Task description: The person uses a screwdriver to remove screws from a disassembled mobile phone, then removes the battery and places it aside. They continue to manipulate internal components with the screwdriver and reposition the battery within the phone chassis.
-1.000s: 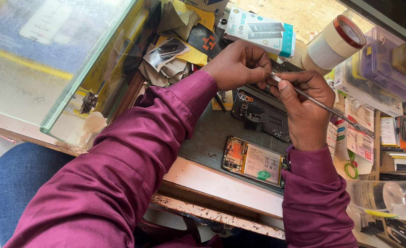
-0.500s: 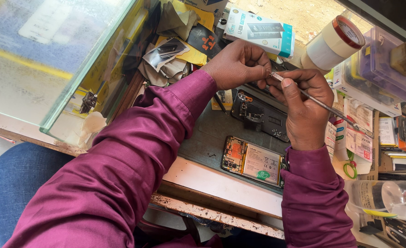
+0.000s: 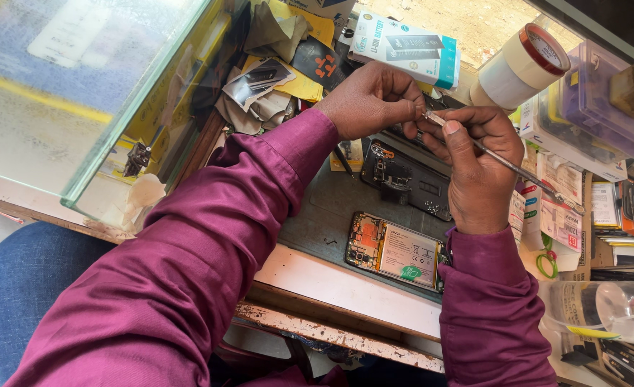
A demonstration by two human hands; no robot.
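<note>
Holding almost the same pose as half a second ago, the hands have barely shifted: both hover together above the dark work mat (image 3: 331, 208) on the table (image 3: 346, 287), slightly higher over the clutter than a second back. The left hand (image 3: 371, 100) is curled, its fingertips pinched on something very small at the point where the tool meets it; I cannot make out what that piece is, as it is hidden between the fingers. The right hand (image 3: 474, 165) pinches a thin metal tool (image 3: 503, 161), probably tweezers or a fine driver, near its tip, with the long end slanting out past the wrist toward the right.

Below the hands lies a black phone frame (image 3: 403, 179) with its insides bared, and nearer the person an opened phone (image 3: 396, 252) showing its battery and boards, untouched. A white and blue box (image 3: 403, 46) sits just beyond the left hand, and a roll of tape (image 3: 521, 68) stands to its right.

So little movement suggests fine, steady work on the tiny part, held in the air and not at either phone.
</note>
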